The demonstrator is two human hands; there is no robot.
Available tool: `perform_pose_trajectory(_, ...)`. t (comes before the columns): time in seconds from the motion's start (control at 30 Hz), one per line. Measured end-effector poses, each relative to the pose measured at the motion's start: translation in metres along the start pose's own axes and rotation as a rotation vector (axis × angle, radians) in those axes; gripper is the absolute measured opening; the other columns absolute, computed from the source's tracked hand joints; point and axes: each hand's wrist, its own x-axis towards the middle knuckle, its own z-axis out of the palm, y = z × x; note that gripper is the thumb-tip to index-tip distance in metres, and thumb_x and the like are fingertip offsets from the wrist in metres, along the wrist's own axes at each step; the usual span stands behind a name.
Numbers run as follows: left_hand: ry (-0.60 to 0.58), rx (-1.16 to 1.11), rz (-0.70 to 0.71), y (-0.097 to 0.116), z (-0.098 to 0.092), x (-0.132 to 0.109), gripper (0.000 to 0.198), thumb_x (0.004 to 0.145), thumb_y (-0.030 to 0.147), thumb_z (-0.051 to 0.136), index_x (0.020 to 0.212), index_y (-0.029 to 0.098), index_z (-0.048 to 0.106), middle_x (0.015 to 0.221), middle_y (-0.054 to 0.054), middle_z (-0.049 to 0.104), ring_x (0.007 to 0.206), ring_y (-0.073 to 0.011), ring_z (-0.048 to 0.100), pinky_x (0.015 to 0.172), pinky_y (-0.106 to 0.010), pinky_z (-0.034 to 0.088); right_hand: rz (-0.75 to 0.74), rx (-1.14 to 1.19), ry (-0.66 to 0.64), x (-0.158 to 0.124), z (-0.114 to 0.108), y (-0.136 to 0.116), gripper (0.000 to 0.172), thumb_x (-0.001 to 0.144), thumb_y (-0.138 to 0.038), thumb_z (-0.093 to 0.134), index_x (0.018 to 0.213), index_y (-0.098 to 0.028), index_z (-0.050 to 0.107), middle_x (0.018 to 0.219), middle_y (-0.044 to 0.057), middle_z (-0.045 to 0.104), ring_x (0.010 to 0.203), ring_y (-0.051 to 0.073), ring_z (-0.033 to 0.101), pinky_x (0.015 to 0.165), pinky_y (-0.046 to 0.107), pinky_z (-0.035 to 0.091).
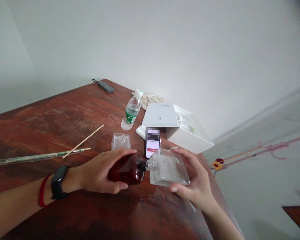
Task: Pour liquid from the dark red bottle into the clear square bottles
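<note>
My left hand (pixel 110 171) is wrapped around a dark red-brown bottle (pixel 132 170), tipped on its side with its black neck pointing right. In my right hand (pixel 193 180) is a clear square glass bottle (pixel 168 167), its neck turned left. The two bottle mouths meet, or nearly so, above the table; whether liquid passes between them I cannot tell. Behind my left hand sits another clear square glass bottle (pixel 120 140), partly hidden by the hand. A phone (pixel 152 145) with a lit screen leans just behind the bottles.
On the wooden table (pixel 65 113) stand a green-labelled plastic water bottle (pixel 131 111) and an open white box (pixel 190 140). Thin sticks (pixel 83 141) and a long plastic-wrapped strip (pixel 40 157) lie left. A grey device (pixel 105 86) and a cloth (pixel 150 99) lie further back.
</note>
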Motion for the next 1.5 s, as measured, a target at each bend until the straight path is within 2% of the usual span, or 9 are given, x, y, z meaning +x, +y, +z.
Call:
perform_pose_trajectory(0.23, -0.002, -0.012, -0.017, 0.000, 0.000, -0.001, 0.079, 0.090, 0.043, 0.082, 0.156, 0.031, 0.041, 0.143, -0.008, 0.068, 0.118, -0.0319, 0.073, 0.103, -0.041, 0.058, 0.000, 0.040, 0.000, 0.001, 0.003, -0.003, 0.071, 0.080, -0.068, 0.092, 0.138, -0.034, 0.068, 0.122, 0.006, 0.081, 0.101, 0.027, 0.083, 0.077, 0.034, 0.069)
perform_pose_trajectory(0.47, -0.009, -0.013, 0.003, -0.001, -0.001, 0.001, 0.077, 0.093, 0.044, 0.079, 0.158, 0.028, 0.041, 0.146, -0.011, 0.067, 0.124, -0.0344, 0.072, 0.107, -0.044, 0.057, 0.036, 0.022, 0.006, -0.002, 0.001, 0.001, 0.077, 0.076, -0.067, 0.095, 0.138, -0.031, 0.069, 0.123, 0.007, 0.080, 0.101, 0.028, 0.081, 0.081, 0.036, 0.068)
perform_pose_trajectory(0.67, -0.020, 0.004, -0.019, 0.002, -0.002, 0.002, 0.078, 0.093, 0.044, 0.079, 0.158, 0.025, 0.042, 0.146, -0.013, 0.067, 0.124, -0.0357, 0.072, 0.108, -0.045, 0.056, 0.067, -0.034, 0.000, -0.006, -0.006, 0.006, 0.078, 0.072, -0.064, 0.098, 0.136, -0.030, 0.070, 0.130, 0.009, 0.077, 0.119, 0.033, 0.074, 0.103, 0.046, 0.060)
perform_pose_trajectory(0.9, -0.020, 0.010, -0.024, 0.003, -0.003, 0.002, 0.078, 0.092, 0.042, 0.081, 0.158, 0.025, 0.043, 0.145, -0.012, 0.068, 0.123, -0.0346, 0.072, 0.108, -0.043, 0.057, 0.086, -0.032, -0.017, -0.006, -0.008, 0.007, 0.081, 0.070, -0.065, 0.099, 0.137, -0.031, 0.069, 0.133, 0.009, 0.076, 0.125, 0.036, 0.072, 0.113, 0.052, 0.053)
perform_pose_trajectory(1.3, -0.028, -0.014, 0.002, 0.000, -0.003, 0.002, 0.078, 0.093, 0.045, 0.079, 0.158, 0.024, 0.043, 0.146, -0.014, 0.068, 0.124, -0.0356, 0.072, 0.110, -0.045, 0.057, 0.038, -0.034, -0.002, -0.003, -0.005, 0.003, 0.077, 0.074, -0.065, 0.096, 0.137, -0.029, 0.070, 0.127, 0.010, 0.078, 0.116, 0.033, 0.077, 0.097, 0.045, 0.065)
perform_pose_trajectory(1.5, -0.033, -0.015, -0.013, 0.000, -0.003, 0.002, 0.080, 0.093, 0.047, 0.079, 0.160, 0.024, 0.042, 0.146, -0.014, 0.068, 0.125, -0.0363, 0.072, 0.109, -0.047, 0.057, 0.066, -0.009, -0.008, -0.005, -0.005, 0.003, 0.078, 0.072, -0.063, 0.099, 0.137, -0.030, 0.070, 0.130, 0.009, 0.077, 0.117, 0.033, 0.076, 0.097, 0.045, 0.065)
